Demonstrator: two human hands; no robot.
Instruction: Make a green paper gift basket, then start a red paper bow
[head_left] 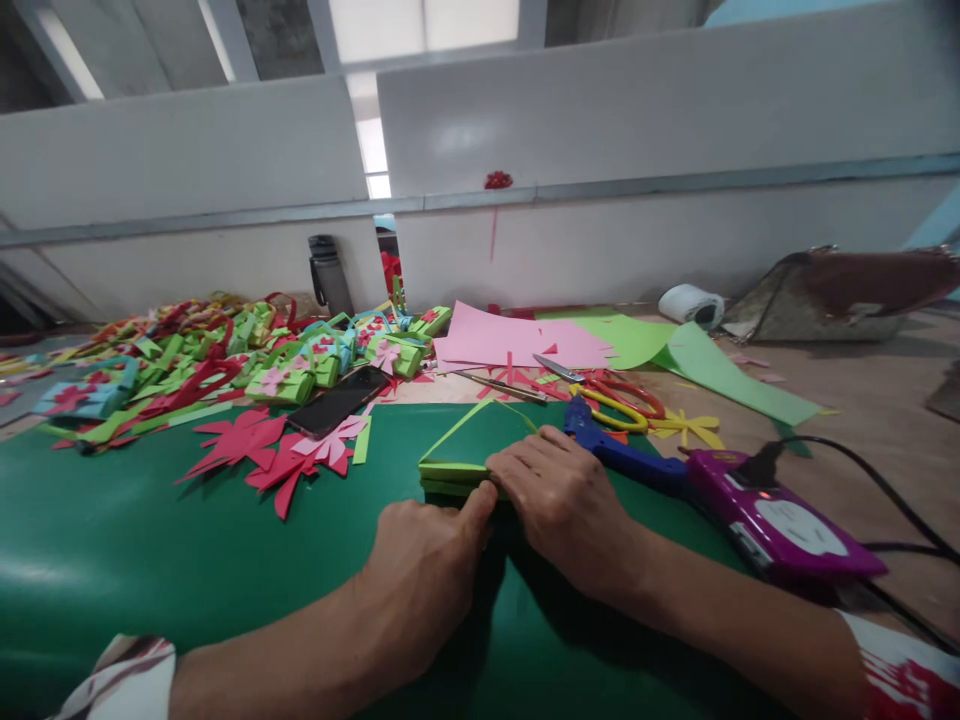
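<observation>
A small light-green paper handbag (451, 474) with a thin folded strip handle rests on the green mat (187, 590) in front of me. My left hand (431, 560) is closed at its near edge, thumb pressed against the paper. Over its right end bend the fingers of my right hand (559, 495), pinching it close to the left thumb. The hands hide the bag's right part. Just beyond my right hand lies a blue glue gun (630, 462). To the left are red paper flowers (244, 440) and a pink paper flower (330, 440).
A black phone (341, 400) lies before a heap of finished paper bags (281, 380). Behind are pink paper sheets (517, 340), scissors (622, 395) and a dark bottle (330, 275). At right sit a purple power strip (787, 525) with black cables and a handbag (832, 290).
</observation>
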